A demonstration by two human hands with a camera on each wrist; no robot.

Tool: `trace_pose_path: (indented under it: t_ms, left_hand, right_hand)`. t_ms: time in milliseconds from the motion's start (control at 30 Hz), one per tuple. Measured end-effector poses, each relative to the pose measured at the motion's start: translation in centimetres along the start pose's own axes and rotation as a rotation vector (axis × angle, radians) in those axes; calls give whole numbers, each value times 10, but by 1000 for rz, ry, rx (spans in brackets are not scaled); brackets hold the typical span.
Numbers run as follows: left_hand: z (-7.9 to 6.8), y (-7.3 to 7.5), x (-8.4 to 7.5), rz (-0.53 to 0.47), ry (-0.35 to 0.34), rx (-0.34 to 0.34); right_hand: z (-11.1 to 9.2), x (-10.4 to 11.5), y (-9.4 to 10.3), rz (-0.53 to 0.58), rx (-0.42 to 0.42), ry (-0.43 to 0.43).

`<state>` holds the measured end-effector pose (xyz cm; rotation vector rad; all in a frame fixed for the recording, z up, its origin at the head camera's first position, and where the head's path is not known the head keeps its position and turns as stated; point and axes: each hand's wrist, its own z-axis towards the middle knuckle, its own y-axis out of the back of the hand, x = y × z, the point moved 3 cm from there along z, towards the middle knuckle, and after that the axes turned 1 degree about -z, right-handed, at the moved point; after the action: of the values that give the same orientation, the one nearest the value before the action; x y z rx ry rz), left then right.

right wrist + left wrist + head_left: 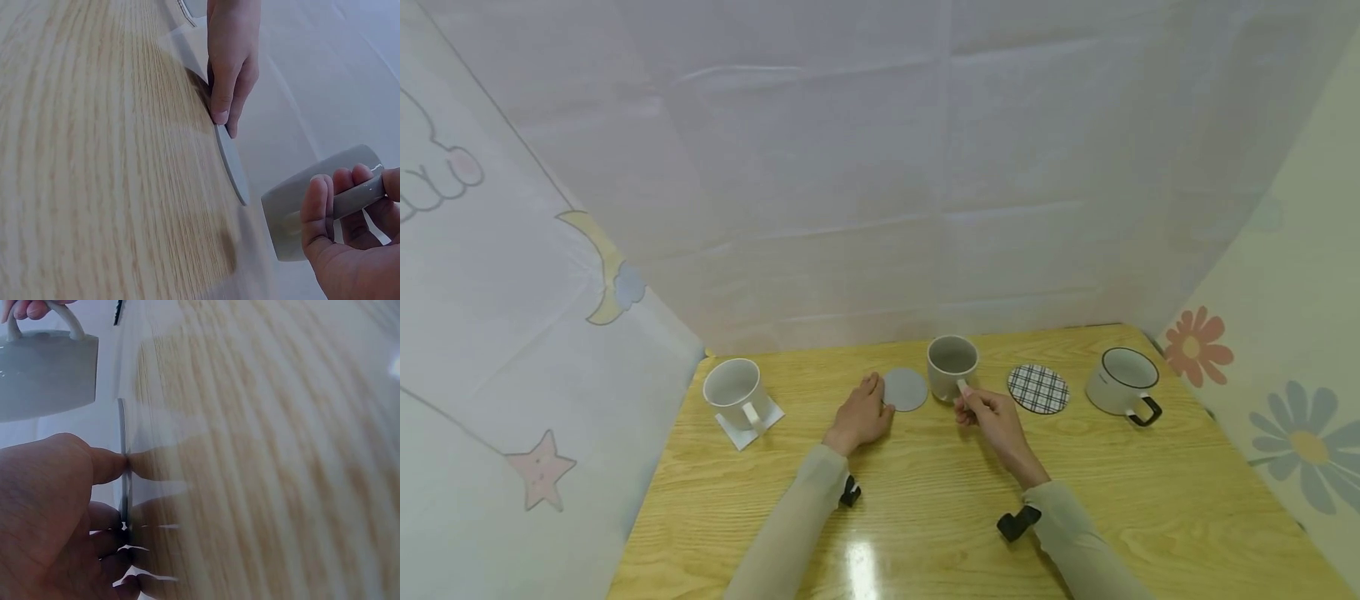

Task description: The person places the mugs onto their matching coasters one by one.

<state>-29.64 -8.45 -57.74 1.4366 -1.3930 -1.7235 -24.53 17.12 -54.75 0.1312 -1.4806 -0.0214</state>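
My left hand (861,414) is at the left side of a round grey coaster (906,390) lying on the table. Its thumb and fingers hold the coaster's edge, seen side-on in the left wrist view as a thin grey disc (123,487). My right hand (996,421) grips the handle of a light grey mug (952,358), just right of that coaster. In the right wrist view the mug (294,219) hangs above the tabletop, apart from the coaster, with fingers curled round its handle.
At the left, a white mug (733,392) stands on a white square coaster (772,412). A round checked coaster (1038,389) lies right of my right hand. Farther right stands a white mug with a black rim and handle (1122,382). Cloth hangings (880,208) enclose the wooden table (925,517).
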Motion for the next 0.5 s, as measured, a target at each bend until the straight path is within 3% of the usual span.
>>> trace_pose_path:
  t_ms: [500]
  left_hand:
    - [-1, 3, -1, -5, -11, 3]
  right_hand:
    - [3, 1, -9, 11, 29, -1]
